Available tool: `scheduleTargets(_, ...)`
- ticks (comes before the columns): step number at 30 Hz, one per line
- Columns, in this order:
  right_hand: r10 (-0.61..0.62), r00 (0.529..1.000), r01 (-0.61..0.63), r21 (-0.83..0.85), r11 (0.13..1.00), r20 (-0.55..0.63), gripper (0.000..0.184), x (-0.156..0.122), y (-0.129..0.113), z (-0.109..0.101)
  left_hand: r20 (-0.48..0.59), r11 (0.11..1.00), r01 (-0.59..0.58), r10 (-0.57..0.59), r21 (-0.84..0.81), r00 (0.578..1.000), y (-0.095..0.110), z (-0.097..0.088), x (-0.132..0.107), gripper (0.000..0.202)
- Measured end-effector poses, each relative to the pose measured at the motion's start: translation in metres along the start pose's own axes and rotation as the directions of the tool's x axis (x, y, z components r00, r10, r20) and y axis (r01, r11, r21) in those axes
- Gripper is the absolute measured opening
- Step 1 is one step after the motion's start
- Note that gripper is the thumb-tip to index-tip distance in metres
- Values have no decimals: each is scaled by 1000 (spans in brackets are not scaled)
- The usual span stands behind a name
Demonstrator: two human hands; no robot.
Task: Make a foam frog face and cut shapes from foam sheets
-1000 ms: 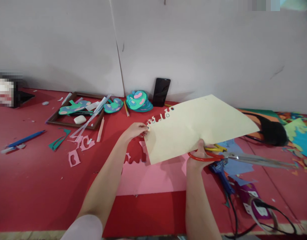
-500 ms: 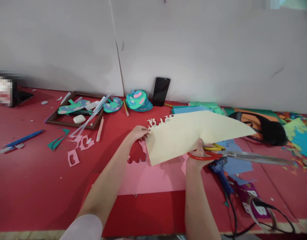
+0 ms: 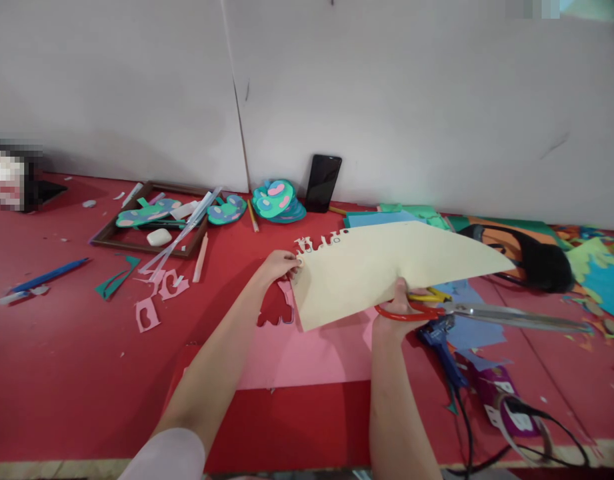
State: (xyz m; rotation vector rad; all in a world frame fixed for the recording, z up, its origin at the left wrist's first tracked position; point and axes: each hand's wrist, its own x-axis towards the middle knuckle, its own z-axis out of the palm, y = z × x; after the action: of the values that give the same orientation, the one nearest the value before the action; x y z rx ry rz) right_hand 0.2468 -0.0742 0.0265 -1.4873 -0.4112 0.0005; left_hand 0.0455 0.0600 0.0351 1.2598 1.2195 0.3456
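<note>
A cream sheet point(image 3: 357, 267), paper or thin foam, is held up with jagged cut-outs along its upper left edge. My left hand point(image 3: 281, 265) pinches its left edge. My right hand point(image 3: 399, 303) has its thumb on the sheet's lower edge and also carries large scissors point(image 3: 501, 313), red-handled, their blades pointing right. A yellow-handled tool point(image 3: 431, 294) shows right behind that hand; its kind is hidden. Below the sheet lies a pink sheet point(image 3: 307, 357) with a cut-out at its upper left.
A blue glue gun point(image 3: 444, 353) with a black cord lies on the right, near a purple package point(image 3: 507, 400). A brown frame point(image 3: 104, 237) holds cut-outs and a white eraser-like piece. A phone point(image 3: 323, 183) leans on the wall. Coloured scraps and a black strap-like item point(image 3: 547, 260) lie right.
</note>
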Motion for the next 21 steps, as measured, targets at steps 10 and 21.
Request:
scheduleTargets(10,-82,996,81,-35,996,-44,25,0,-3,2,-32,995,-64,61,-79,998,11,-5,-7,13)
scheduleTargets(21,-204,969,190,-102,976,-142,32,-2,-15,0,-28,969,-194,192,-153,981,27,-6,-25,6)
